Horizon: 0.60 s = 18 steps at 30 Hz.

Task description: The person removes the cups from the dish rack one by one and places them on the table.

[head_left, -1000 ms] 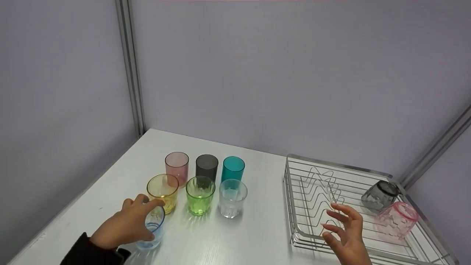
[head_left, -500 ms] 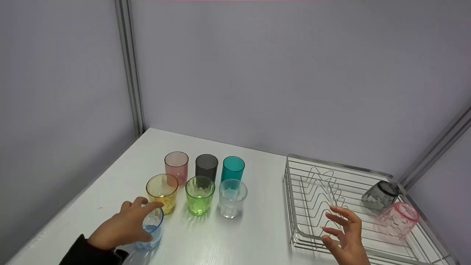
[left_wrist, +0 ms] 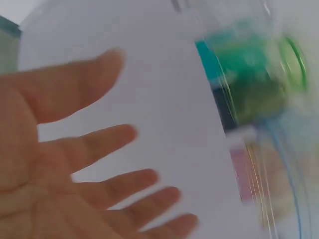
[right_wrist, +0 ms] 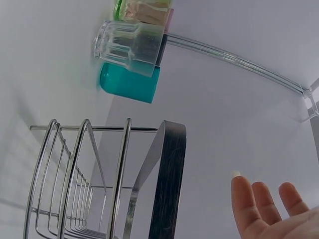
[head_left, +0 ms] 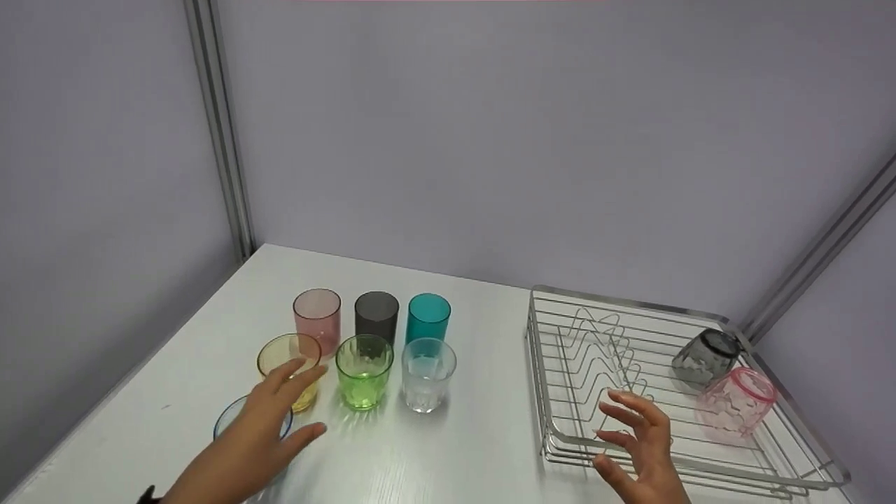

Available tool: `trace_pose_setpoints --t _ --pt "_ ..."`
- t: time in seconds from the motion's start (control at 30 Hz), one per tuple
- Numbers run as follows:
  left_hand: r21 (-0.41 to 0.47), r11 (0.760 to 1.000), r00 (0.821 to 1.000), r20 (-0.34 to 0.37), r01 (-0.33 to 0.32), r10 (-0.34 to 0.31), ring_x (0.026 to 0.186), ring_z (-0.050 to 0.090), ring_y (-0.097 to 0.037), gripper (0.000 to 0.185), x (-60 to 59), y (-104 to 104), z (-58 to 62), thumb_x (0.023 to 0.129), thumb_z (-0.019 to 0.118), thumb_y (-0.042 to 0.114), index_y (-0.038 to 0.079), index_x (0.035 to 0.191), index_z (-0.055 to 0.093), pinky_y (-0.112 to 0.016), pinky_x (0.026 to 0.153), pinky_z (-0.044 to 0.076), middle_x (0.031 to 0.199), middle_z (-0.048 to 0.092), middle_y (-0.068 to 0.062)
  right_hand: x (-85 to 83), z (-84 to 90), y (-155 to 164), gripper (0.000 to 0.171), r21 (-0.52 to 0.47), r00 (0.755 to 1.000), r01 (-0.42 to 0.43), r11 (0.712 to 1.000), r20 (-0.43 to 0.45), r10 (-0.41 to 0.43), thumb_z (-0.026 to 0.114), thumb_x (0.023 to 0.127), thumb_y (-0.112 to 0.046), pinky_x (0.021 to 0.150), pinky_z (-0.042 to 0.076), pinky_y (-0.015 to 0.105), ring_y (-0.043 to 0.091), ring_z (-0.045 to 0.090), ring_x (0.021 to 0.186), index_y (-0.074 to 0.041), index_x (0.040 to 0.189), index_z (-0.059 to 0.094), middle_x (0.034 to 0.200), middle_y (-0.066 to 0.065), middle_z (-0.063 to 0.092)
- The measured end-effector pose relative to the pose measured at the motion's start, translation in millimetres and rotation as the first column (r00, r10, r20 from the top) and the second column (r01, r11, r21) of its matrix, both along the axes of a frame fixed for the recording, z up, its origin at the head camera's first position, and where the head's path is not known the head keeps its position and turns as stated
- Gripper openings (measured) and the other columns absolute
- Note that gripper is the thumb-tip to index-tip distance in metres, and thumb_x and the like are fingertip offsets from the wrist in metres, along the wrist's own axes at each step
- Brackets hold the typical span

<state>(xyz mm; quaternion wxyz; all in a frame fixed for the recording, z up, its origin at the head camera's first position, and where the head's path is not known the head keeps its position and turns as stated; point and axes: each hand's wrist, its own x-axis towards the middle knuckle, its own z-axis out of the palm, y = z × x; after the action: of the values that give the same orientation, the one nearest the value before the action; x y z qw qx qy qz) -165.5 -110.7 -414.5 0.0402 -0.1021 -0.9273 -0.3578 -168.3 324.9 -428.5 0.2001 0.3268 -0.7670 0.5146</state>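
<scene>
My left hand [head_left: 255,427] is over a clear glass with a blue rim [head_left: 229,418], hiding much of it. Its fingers are spread and hold nothing; the left wrist view shows the bare palm [left_wrist: 55,174]. Just beyond the fingertips stands a yellow glass [head_left: 269,355]. Beside that, in the same row, are a green glass [head_left: 364,385] and a colourless glass [head_left: 427,385]. At the near left corner of the wire dish rack [head_left: 630,302], my right hand [head_left: 644,448] hovers with loosely bent fingers and nothing in it.
Behind the front glasses stand a pink tumbler [head_left: 316,322], a dark grey tumbler [head_left: 376,315] and a teal tumbler [head_left: 428,318]. Inside the rack, a grey glass [head_left: 703,360] and a pink glass [head_left: 735,406] lie tilted at the right. Grey walls close off the back and sides.
My left hand has let go of the blue-rimmed glass and its fingers have spread. That glass stands slightly farther left. The head view has shifted a little; the right hand keeps its pose.
</scene>
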Motion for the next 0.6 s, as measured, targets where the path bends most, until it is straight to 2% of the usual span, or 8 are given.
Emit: trace_pose_setpoints --t 0.07,0.13,0.23,0.3,0.37,0.43,0.5,0.6 --pt "0.111 0.991 0.997 -0.041 0.074 -0.070 0.132 0.034 -0.041 0.062 4.4 16.9 2.6 0.083 0.073 0.025 0.023 0.139 0.045 -0.061 0.096 0.038 0.147 0.032 -0.015 2.2 0.5 -1.6 0.075 -0.005 1.000 -0.016 1.000 0.001 0.016 0.057 0.078 0.022 0.086 0.047 0.021 0.007 0.044 0.122 0.005 0.138 0.017 0.141 0.002 0.032" --pt "0.212 0.961 0.984 -0.071 0.176 -0.165 0.131 0.036 -0.040 0.060 7.2 31.7 2.5 0.085 0.070 0.031 0.026 0.139 0.044 -0.058 0.096 0.040 0.147 0.033 -0.013 4.5 0.3 -3.5 0.075 -0.005 1.000 -0.025 1.000 0.009 0.025 0.057 0.077 0.023 0.087 0.047 0.021 0.007 0.044 0.123 0.005 0.138 0.017 0.141 0.002 0.032" --pt "0.339 0.882 0.945 -0.102 0.326 -0.310 0.129 0.037 -0.041 0.058 7.7 46.4 -2.1 0.090 0.064 0.035 0.023 0.141 0.041 -0.055 0.094 0.043 0.145 0.033 -0.015 8.7 0.2 -7.5 0.075 0.040 1.000 0.011 0.999 0.026 -0.012 0.059 0.077 0.021 0.085 0.048 0.023 0.005 0.044 0.122 0.005 0.137 0.018 0.140 0.000 0.031" --pt "0.394 0.839 0.925 -0.101 0.376 -0.367 0.129 0.038 -0.042 0.057 6.9 51.7 -6.8 0.092 0.061 0.034 0.021 0.142 0.039 -0.053 0.093 0.045 0.145 0.033 -0.017 12.1 2.5 -10.1 0.075 0.083 0.997 0.057 0.995 0.045 -0.061 0.061 0.077 0.019 0.083 0.049 0.025 0.002 0.043 0.121 0.003 0.137 0.020 0.140 -0.001 0.031" --pt "0.428 0.818 0.918 -0.081 0.384 -0.389 0.128 0.038 -0.043 0.056 5.9 54.4 -12.2 0.093 0.060 0.032 0.020 0.143 0.038 -0.053 0.091 0.046 0.144 0.033 -0.018 15.2 8.5 -11.2 0.074 0.126 0.991 0.114 0.985 0.059 -0.122 0.063 0.077 0.017 0.082 0.050 0.026 0.001 0.044 0.120 0.001 0.137 0.022 0.139 -0.002 0.030" --pt "0.451 0.809 0.917 -0.057 0.377 -0.395 0.126 0.039 -0.044 0.055 5.3 55.3 -17.4 0.094 0.059 0.030 0.018 0.143 0.038 -0.054 0.090 0.047 0.144 0.033 -0.019 16.7 18.8 -8.5 0.073 0.152 0.984 0.158 0.976 0.052 -0.168 0.064 0.077 0.015 0.084 0.050 0.025 0.001 0.045 0.120 0.000 0.137 0.024 0.139 -0.001 0.032" --pt "0.465 0.813 0.924 -0.033 0.351 -0.381 0.125 0.040 -0.046 0.055 6.6 53.4 -21.3 0.094 0.059 0.030 0.016 0.142 0.038 -0.056 0.089 0.047 0.143 0.034 -0.020 10.6 32.9 -4.6 0.072 0.167 0.976 0.204 0.965 0.041 -0.214 0.065 0.078 0.013 0.085 0.049 0.022 0.003 0.046 0.119 -0.001 0.137 0.026 0.139 -0.002 0.034" --pt "0.486 0.815 0.932 0.005 0.316 -0.364 0.123 0.041 -0.047 0.056 8.2 50.6 -24.9 0.094 0.059 0.030 0.013 0.142 0.038 -0.057 0.089 0.047 0.143 0.033 -0.021 -8.0 58.3 8.3 0.066 0.169 0.961 0.262 0.950 0.050 -0.273 0.064 0.082 0.009 0.087 0.047 0.018 0.008 0.049 0.116 -0.002 0.136 0.028 0.136 0.000 0.038"
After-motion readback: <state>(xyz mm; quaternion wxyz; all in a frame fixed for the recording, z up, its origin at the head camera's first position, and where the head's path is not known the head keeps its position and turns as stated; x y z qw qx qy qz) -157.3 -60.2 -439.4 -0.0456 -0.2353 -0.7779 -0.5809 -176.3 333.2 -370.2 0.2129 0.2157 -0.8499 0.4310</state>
